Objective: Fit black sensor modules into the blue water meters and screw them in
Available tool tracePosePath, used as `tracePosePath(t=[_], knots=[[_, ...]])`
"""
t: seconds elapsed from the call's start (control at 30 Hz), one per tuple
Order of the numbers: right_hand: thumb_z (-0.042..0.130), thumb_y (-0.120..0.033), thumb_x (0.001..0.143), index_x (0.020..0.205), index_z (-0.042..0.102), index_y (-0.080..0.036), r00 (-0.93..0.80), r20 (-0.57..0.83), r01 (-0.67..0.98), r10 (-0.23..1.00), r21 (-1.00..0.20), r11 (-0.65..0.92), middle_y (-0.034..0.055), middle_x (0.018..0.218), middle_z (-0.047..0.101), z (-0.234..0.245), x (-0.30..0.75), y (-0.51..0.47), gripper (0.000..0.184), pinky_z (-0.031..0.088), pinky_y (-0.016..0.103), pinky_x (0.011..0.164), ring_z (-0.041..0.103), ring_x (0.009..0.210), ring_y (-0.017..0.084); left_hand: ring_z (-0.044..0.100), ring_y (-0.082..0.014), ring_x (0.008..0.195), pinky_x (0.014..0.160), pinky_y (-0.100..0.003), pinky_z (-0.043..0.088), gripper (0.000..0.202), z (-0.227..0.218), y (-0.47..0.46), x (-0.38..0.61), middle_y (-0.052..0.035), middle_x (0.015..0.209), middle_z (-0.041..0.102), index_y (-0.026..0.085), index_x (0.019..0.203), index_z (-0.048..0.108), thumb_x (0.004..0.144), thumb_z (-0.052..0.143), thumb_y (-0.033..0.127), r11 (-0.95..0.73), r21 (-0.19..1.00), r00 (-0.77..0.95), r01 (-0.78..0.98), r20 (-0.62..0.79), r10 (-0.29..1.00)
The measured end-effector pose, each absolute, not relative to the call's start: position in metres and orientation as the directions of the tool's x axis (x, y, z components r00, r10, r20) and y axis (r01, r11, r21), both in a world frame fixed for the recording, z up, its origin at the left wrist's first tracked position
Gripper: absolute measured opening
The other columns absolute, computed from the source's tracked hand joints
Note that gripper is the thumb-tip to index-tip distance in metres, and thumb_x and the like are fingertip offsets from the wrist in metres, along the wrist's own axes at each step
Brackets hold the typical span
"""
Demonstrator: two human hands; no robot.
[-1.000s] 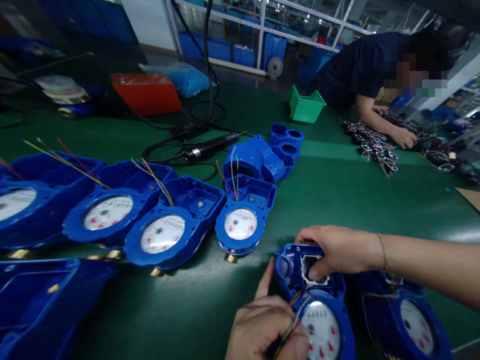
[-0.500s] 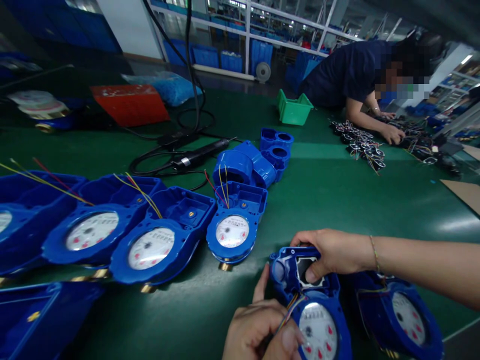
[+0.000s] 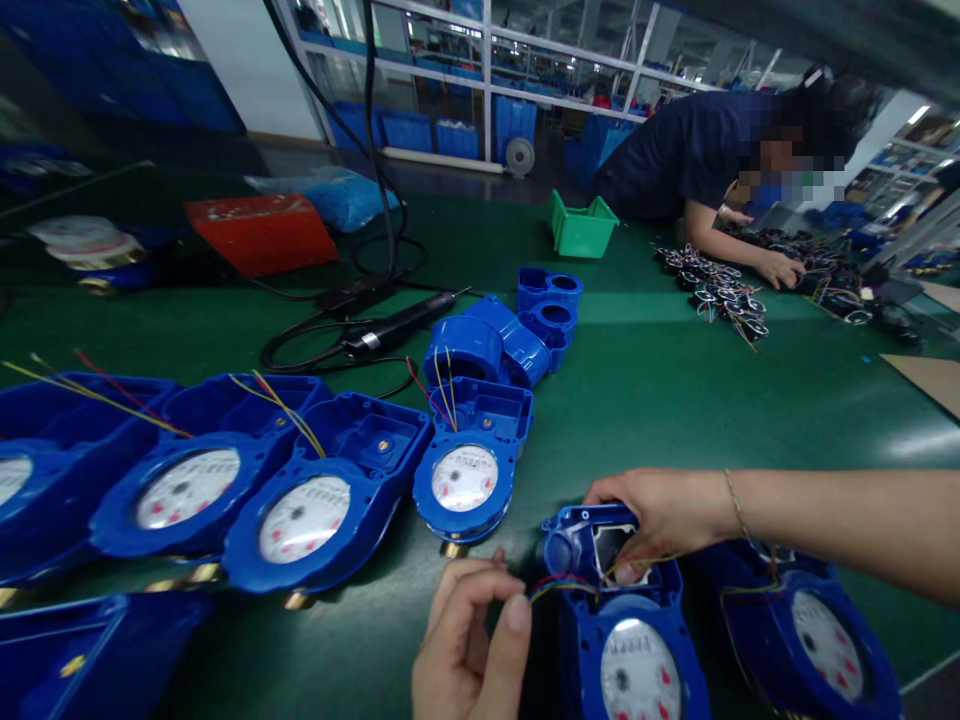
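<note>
A blue water meter (image 3: 585, 660) with a white dial lies in front of me at the lower right. My right hand (image 3: 660, 520) is closed on the far end of its housing, fingers behind the wall and thumb inside the compartment on a black, white-edged part (image 3: 611, 545). Thin coloured wires (image 3: 559, 582) come out of the compartment toward the left. Their ends reach my left hand (image 3: 469, 640), whose thumb and forefinger are pinched on them, left of the meter. A second meter (image 3: 821, 640) with wires stands at the right, partly behind my right forearm.
Several blue meters (image 3: 300, 520) with upright wires line the left side. Beyond lie blue housings (image 3: 487, 340), a black electric screwdriver (image 3: 405, 320) with its cable, a red-orange box (image 3: 262, 235) and a green bin (image 3: 583, 228). A co-worker (image 3: 675, 150) handles black wired parts (image 3: 712, 285) at the far right.
My left hand has moved left, away from the dial, drawing the wires out sideways. My right hand keeps its hold on the meter. The view has tilted slightly up.
</note>
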State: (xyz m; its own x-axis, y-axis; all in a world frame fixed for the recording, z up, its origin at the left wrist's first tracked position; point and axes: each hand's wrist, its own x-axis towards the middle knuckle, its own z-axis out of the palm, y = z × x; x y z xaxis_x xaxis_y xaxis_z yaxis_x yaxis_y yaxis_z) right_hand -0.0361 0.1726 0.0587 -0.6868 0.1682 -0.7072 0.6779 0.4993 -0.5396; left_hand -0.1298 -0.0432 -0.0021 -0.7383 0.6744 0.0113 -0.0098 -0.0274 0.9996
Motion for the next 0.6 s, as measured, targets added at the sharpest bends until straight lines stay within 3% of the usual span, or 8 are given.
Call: tracePosePath(t=[0.1, 0.17, 0.23, 0.43, 0.6], knots=[[0.081, -0.03, 0.055, 0.1, 0.061, -0.021, -0.689, -0.702, 0.693, 0.18, -0.567, 0.445, -0.0006, 0.089, 0.067, 0.056, -0.034, 0.172, 0.05, 0.045, 0.026, 0.068, 0.061, 0.084, 0.021, 0.056, -0.0213, 0.095, 0.083, -0.034, 0.046, 0.037, -0.003, -0.036, -0.125, -0.0054, 0.099, 0.056, 0.021, 0.101, 0.048, 0.078, 0.061, 0.046, 0.131, 0.98, -0.67, -0.152, -0.199, 0.715], [0.082, -0.031, 0.053, 0.099, 0.062, -0.021, -0.706, -0.686, 0.688, 0.173, -0.609, 0.395, -0.0008, 0.088, 0.067, 0.053, -0.032, 0.171, 0.051, 0.046, 0.026, 0.068, 0.061, 0.084, 0.021, 0.058, -0.0223, 0.089, 0.079, -0.037, 0.046, 0.05, -0.002, -0.032, -0.121, -0.0068, 0.097, 0.058, 0.021, 0.111, 0.037, 0.079, 0.057, 0.053, 0.207, 0.939, -0.546, -0.273, -0.329, 0.77], [0.082, -0.033, 0.053, 0.098, 0.062, -0.02, -0.73, -0.664, 0.669, 0.159, -0.648, 0.364, -0.0008, 0.088, 0.067, 0.049, -0.029, 0.17, 0.051, 0.046, 0.026, 0.069, 0.06, 0.085, 0.021, 0.059, -0.0222, 0.085, 0.077, -0.038, 0.045, 0.056, -0.001, -0.03, -0.115, -0.0074, 0.096, 0.059, 0.021, 0.114, 0.029, 0.079, 0.056, 0.056, 0.219, 0.908, -0.446, -0.357, -0.372, 0.814], [0.081, -0.038, 0.056, 0.103, 0.062, -0.016, -0.785, -0.618, 0.584, 0.036, -0.72, 0.373, 0.002, 0.093, 0.068, 0.043, -0.025, 0.169, 0.056, 0.049, 0.027, 0.073, 0.062, 0.089, 0.022, 0.056, -0.0279, 0.104, 0.085, -0.039, 0.043, 0.077, -0.01, -0.031, -0.099, -0.0139, 0.118, 0.048, 0.023, 0.116, 0.02, 0.067, 0.066, 0.061, -0.019, 0.917, -0.466, -0.397, -0.184, 0.866], [0.078, -0.039, 0.061, 0.119, 0.057, -0.017, -0.833, -0.552, 0.48, -0.034, -0.751, 0.453, 0.0051, 0.105, 0.067, 0.055, -0.023, 0.172, 0.065, 0.049, 0.031, 0.082, 0.061, 0.097, 0.024, 0.056, -0.0272, 0.101, 0.088, -0.042, 0.041, 0.076, -0.025, -0.031, -0.093, -0.0155, 0.118, 0.047, 0.022, 0.117, 0.018, 0.07, 0.061, 0.062, -0.035, 0.957, -0.53, -0.287, -0.128, 0.838]])
